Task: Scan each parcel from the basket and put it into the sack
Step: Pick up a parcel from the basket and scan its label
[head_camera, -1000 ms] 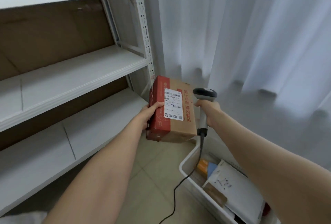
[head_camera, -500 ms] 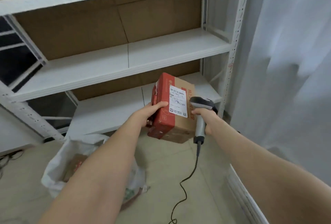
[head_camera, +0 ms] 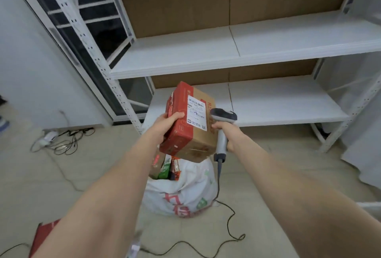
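My left hand (head_camera: 165,125) grips a red and brown cardboard parcel (head_camera: 189,132) by its left side, white shipping label facing up. The parcel hangs directly above the open mouth of a white sack (head_camera: 185,194) that stands on the floor with several parcels inside. My right hand (head_camera: 226,134) holds a grey barcode scanner (head_camera: 222,125) by its handle, its head close to the parcel's label at the right side. The scanner's black cable (head_camera: 226,222) trails down to the floor. The basket is out of view.
White metal shelving (head_camera: 247,51) with brown backing fills the space behind the sack. A tangle of cables and a power strip (head_camera: 61,140) lies on the floor at left. A red flat item (head_camera: 44,235) lies at the lower left. White curtain hangs at right.
The view has swung left from the curtain and basket to the shelving. The parcel and scanner moved with it and now hang over the sack. Both grips are unchanged.
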Demonstrator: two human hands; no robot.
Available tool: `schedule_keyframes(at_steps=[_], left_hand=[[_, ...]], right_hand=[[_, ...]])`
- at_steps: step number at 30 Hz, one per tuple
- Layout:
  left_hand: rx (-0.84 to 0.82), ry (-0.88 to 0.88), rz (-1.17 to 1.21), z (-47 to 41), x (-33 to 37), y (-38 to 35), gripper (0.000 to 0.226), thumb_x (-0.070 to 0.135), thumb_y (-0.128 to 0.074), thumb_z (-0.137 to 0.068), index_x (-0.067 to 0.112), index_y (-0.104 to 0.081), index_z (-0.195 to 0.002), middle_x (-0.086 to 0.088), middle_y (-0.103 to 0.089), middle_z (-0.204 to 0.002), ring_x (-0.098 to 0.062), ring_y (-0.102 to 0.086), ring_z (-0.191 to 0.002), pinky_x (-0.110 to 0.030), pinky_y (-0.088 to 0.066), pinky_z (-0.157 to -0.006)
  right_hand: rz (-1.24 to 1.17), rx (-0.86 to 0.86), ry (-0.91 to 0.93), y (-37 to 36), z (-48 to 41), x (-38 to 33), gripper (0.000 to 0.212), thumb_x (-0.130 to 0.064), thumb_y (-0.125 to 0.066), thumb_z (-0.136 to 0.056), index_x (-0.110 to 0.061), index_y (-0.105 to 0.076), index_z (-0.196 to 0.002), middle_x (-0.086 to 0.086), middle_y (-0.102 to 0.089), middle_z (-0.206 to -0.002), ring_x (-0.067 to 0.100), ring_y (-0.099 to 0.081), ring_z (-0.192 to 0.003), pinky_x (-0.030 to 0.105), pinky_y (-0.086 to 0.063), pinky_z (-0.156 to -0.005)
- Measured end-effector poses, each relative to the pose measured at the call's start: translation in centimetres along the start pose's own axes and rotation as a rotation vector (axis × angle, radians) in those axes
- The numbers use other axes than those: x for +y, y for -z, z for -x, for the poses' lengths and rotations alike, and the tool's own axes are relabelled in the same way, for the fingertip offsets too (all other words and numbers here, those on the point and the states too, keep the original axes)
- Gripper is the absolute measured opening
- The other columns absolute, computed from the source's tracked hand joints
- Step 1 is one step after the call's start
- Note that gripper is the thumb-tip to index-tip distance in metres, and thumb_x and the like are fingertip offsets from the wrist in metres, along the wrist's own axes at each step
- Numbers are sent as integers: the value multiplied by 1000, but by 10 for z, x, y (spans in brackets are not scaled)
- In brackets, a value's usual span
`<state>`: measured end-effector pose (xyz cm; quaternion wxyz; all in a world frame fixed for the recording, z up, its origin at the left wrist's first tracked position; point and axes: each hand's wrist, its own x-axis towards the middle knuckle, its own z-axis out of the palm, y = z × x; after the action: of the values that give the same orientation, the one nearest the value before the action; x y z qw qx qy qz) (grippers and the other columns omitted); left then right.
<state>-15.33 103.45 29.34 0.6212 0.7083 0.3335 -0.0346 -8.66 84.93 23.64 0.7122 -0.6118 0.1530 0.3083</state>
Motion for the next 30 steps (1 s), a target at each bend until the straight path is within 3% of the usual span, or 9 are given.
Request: schedule_keyframes(at_steps=[4, 7, 10, 14, 16, 20, 24, 27, 30], left_hand=[[72, 44, 43, -48, -26, 70, 64, 39, -76, -75, 19, -50, -129, -8, -70, -102, -26, -68, -90, -37, -53, -78], [136, 130, 102, -85, -47, 102, 69, 41, -76, -72, 19, -46, -130, -12, -68, -106, -29, -68, -89, -36, -53, -72], [163, 228, 162, -123, -69, 121, 68, 44, -73, -73, 18, -46, -130, -14, -68, -105, -30, -68, -87, -34, -51, -66], [219, 315, 160, -178, -102, 132, 85, 45, -76, -65, 19, -40, -138, -15, -70, -101, -28, -71, -72, -27, -49, -50], [237, 380, 120, -202, -116, 135, 87, 47, -77, -59, 14, -47, -133, -15, -72, -94, -28, -71, -68, -29, -50, -51], [178, 474, 54, -234, -135, 140, 48, 42, -68, -79, 6, -58, -109, -12, -65, -77, -24, -60, -63, -29, -38, -52], [86, 518, 56, -274, -157, 138, 30, 41, -60, -88, 12, -57, -97, -5, -62, -45, -21, -58, -56, -29, -33, -53], [23, 543, 62, -319, -180, 135, 45, 48, -62, -84, 13, -57, -112, -10, -70, -81, -23, -60, -74, -30, -38, -59], [-50, 554, 15, -366, -199, 141, 53, 56, -59, -83, 14, -58, -115, -12, -69, -99, -25, -63, -82, -34, -43, -70]], right_hand=[[11, 6, -30, -74, -19, 14, 22, -7, -73, -74, -8, -63, -93, 18, -68, -107, 33, -66, -100, 51, -52, -94], [-3, 17, -57, -102, -44, 25, 20, -7, -71, -80, -7, -62, -97, 14, -60, -89, 27, -58, -79, 39, -54, -74], [9, 30, -101, -118, -77, 35, 33, -9, -73, -79, -3, -62, -110, 12, -58, -89, 26, -56, -80, 38, -51, -72], [2, -3, -205, -136, -124, 48, 12, -14, -66, -88, -8, -56, -91, 9, -52, -78, 20, -50, -68, 31, -43, -57], [5, 14, -228, -146, -149, 55, 22, -18, -70, -84, -6, -60, -100, 13, -59, -89, 24, -56, -78, 32, -49, -65], [30, 78, -300, -168, -195, 80, 18, -16, -72, -80, -8, -60, -91, 21, -65, -113, 36, -62, -108, 46, -52, -91], [41, 113, -333, -194, -237, 116, 41, -13, -78, -67, -2, -65, -105, 17, -67, -109, 35, -61, -107, 44, -52, -91], [84, 157, -321, -215, -262, 135, 55, -21, -83, -54, -7, -66, -105, 11, -68, -107, 30, -60, -104, 41, -50, -95], [123, 266, -239, -233, -291, 153, 22, -15, -75, -82, -10, -60, -97, 6, -65, -97, 21, -55, -91, 33, -47, -82]])
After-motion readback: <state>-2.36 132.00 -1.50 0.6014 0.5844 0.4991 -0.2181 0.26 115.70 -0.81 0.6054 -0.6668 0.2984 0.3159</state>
